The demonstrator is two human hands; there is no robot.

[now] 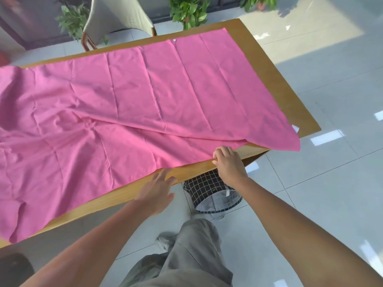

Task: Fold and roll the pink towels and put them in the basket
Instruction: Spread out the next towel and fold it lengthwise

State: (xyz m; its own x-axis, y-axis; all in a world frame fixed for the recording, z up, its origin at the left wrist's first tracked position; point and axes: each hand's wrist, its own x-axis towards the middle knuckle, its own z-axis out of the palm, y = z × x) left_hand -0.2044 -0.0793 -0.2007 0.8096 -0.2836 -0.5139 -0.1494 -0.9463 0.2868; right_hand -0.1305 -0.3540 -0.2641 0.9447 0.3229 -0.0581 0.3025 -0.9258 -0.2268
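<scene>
A large pink towel (pixel 128 104) lay spread across a wooden table (pixel 269 65), ahead of both hands and reaching far to the left of them, creased and rumpled along its middle, with one corner hanging over the table's edge just right of the right hand. Below the hands, a black grid-patterned basket (pixel 211 191) stood on the tiled floor (pixel 331 162), partly tucked under the table's near edge and just ahead of the person's grey trouser leg (pixel 186 255) and shoe (pixel 165 241). Beyond the towel, well apart from the hands, a pale chair (pixel 118 15) and potted green plants (pixel 188 11) stood at the table's far side. The right hand (pixel 228 162) pinched the towel's near hem at the table's edge, fingers curled onto the cloth. The left hand (pixel 157 191), blurred, hovered with fingers spread just beside the table's edge, holding nothing.
</scene>
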